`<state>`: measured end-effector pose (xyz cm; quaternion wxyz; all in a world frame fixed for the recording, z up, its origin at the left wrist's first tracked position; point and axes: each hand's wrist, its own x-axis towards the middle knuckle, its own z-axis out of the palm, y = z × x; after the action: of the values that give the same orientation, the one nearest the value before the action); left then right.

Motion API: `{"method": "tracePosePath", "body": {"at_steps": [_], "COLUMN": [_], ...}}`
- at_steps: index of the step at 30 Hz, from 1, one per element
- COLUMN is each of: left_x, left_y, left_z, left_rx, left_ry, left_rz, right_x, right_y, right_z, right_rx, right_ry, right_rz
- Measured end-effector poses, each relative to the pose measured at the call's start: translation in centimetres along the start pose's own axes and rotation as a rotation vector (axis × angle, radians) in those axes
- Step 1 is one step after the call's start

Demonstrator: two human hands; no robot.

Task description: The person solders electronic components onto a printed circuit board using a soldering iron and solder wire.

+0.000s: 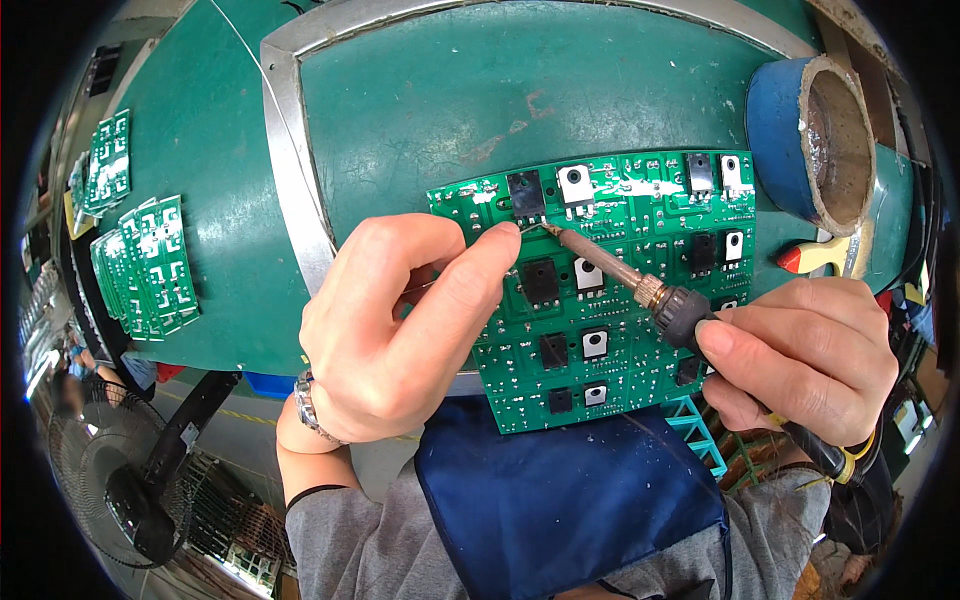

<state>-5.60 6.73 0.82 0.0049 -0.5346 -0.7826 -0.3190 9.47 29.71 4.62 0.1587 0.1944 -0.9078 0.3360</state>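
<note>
A large green circuit board point(630, 260) lies in front of me at the table's near edge, carrying rows of black and silver-faced transistors. My right hand point(800, 360) grips a soldering iron point(665, 300) by its dark handle. The iron's tip points up and left, at the legs of a black transistor point(525, 193) in the top row. My left hand point(400, 320), with a metal watch at the wrist, pinches thin solder wire point(530, 229) between thumb and forefinger. The wire's end meets the iron's tip, or nearly so; the exact contact is too small to tell.
Stacked green circuit boards point(150, 270) stand at the left. A big blue tape roll point(790, 140) and a brush with a red-and-yellow handle point(820, 257) lie at the right. A metal frame strip point(285, 150) crosses the green tabletop. Below left is a black fan point(120, 480).
</note>
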Motion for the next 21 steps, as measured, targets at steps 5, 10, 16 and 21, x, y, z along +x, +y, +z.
{"method": "tracePosePath", "body": {"at_steps": [5, 10, 16, 21], "left_x": [-0.1, 0.7, 0.1, 0.6], "left_y": [-0.4, 0.7, 0.3, 0.4], "left_z": [-1.2, -1.4, -0.7, -0.4], "left_rx": [0.027, -0.149, -0.133, -0.111], "left_ry": [-0.008, 0.023, 0.022, 0.003], "left_rz": [-0.025, -0.274, -0.218, -0.181], "right_x": [0.0, 0.1, -0.1, -0.5], "right_y": [0.0, -0.1, -0.5, -1.4], "right_z": [0.0, -0.1, -0.9, -1.4], "right_rx": [0.002, 0.009, 0.013, -0.029], "right_ry": [-0.01, -0.012, -0.06, -0.039], "right_rz": [0.007, 0.008, 0.007, 0.166]}}
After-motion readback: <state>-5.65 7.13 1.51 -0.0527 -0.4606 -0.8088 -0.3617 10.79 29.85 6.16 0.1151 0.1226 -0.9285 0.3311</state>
